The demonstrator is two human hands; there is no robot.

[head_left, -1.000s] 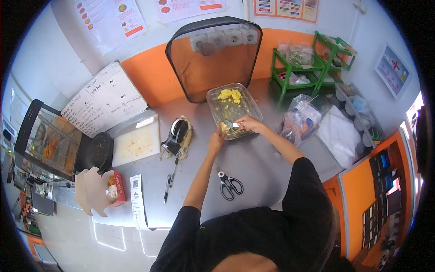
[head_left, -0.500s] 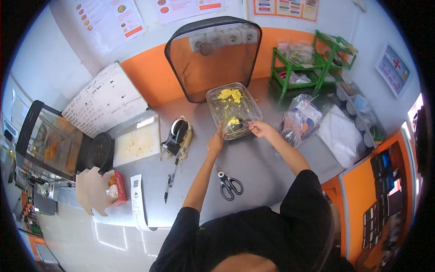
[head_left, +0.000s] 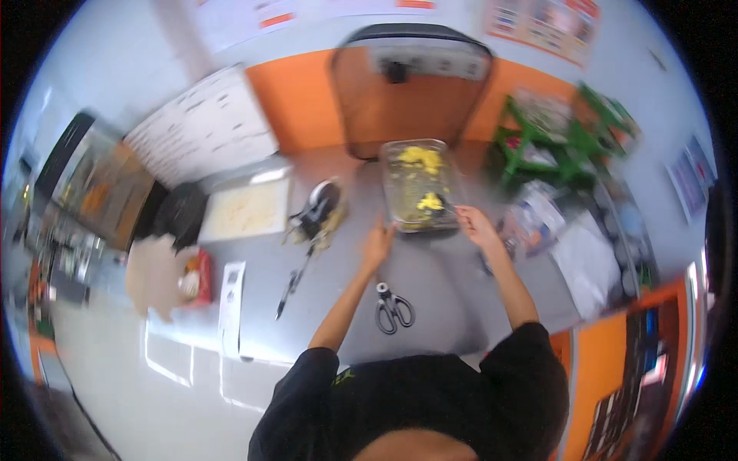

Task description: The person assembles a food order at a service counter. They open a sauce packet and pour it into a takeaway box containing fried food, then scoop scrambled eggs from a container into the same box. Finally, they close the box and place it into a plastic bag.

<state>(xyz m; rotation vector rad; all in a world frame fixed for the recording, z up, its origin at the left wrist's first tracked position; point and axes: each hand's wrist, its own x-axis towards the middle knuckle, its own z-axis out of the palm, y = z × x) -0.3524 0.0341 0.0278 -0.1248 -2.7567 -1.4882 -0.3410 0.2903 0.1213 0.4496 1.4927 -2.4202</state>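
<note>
A clear rectangular container (head_left: 387,188) sits on the steel table with soft yellow food (head_left: 420,159) in its far part. A smaller yellow lump (head_left: 430,201) lies nearer the front, at the end of a thin-handled spoon (head_left: 449,204), whose dark head is blurred. My right hand (head_left: 477,225) is closed round the spoon's handle at the container's right side. At the near left corner, my left hand (head_left: 377,244) grips the container's edge, its fingers somewhat smeared by motion. Black-handled scissors (head_left: 394,309) lie on the table between my forearms.
A mesh food cover (head_left: 415,100) stands behind the container. Left are a tape dispenser (head_left: 315,209), pen (head_left: 289,294), cutting board (head_left: 246,210), red box (head_left: 204,276) and paper slip (head_left: 231,307). Right are a plastic bag (head_left: 532,219), white sheet (head_left: 586,265) and green racks (head_left: 538,146).
The whole view has shifted, moving the table's things rightward and blurring them. My right hand and the spoon have drawn slightly toward the container's right side; my left hand stays at its near left corner.
</note>
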